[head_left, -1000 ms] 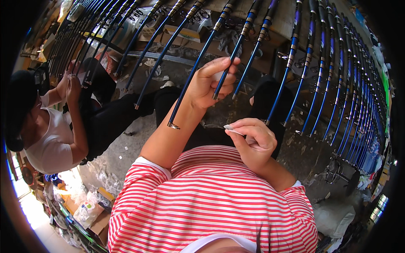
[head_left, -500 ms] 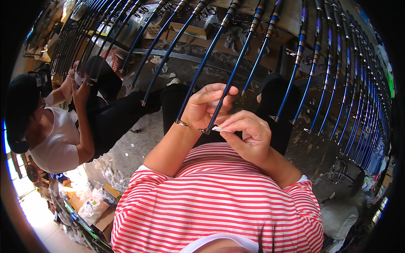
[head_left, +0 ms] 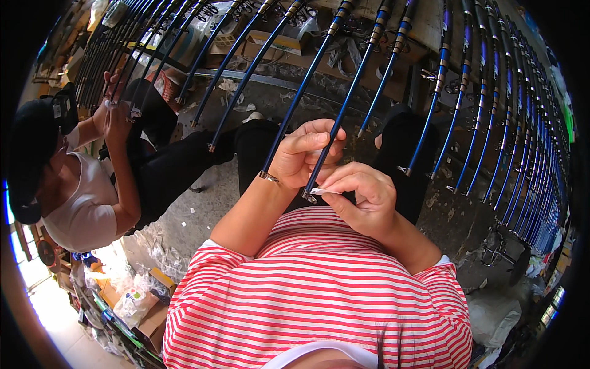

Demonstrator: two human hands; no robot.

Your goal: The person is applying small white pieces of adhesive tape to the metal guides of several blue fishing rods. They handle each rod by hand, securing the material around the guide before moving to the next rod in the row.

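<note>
A blue fishing rod (head_left: 350,95) slants down toward me from the far edge, its lower end in front of my striped shirt. My left hand (head_left: 301,150) is closed around it, thumb on the near side and fingers curled behind. A small shiny metal fitting (head_left: 310,196) sits on the rod's lower end. Beside that fitting, my right hand (head_left: 364,192) pinches a small white strip (head_left: 323,191) between thumb and fingers. The strip's left end meets the rod end. Just left, another blue rod (head_left: 301,92) hangs past my left wrist.
Many more rods (head_left: 473,123) fan out on both sides, propped along a far bench (head_left: 418,24). At left, a co-worker in a white top (head_left: 86,190) handles a rod end. Plastic bags (head_left: 135,301) and a cardboard box (head_left: 153,323) lie lower left. Scraps litter the floor (head_left: 203,197).
The held rod's lower end has shifted slightly down and right, and the white strip lies closer along it. The co-worker's hands have moved a little at the left.
</note>
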